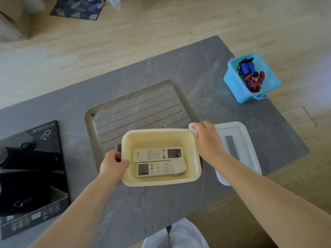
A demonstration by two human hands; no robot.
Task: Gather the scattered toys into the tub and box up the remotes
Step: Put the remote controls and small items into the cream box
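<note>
A cream plastic box [194, 158] stands on the grey table. Two white remotes lie inside it, side by side: one [157, 154] farther from me and one [161, 169] nearer. My left hand [112, 163] grips the box's left rim, thumb over the edge, beside a dark clip. My right hand [206, 136] rests on the near-left corner of the box's white lid [240, 140], which lies flat to the right of the box. A blue tub [238, 90] at the table's far right corner holds blue and red toys [250, 76].
The grey table [161, 208] has a recessed ribbed drain panel [139, 106] behind the box. A black induction cooker [32, 176] sits at the left edge. A cardboard box [16, 20] and a dark mat [78, 8] lie on the wooden floor beyond.
</note>
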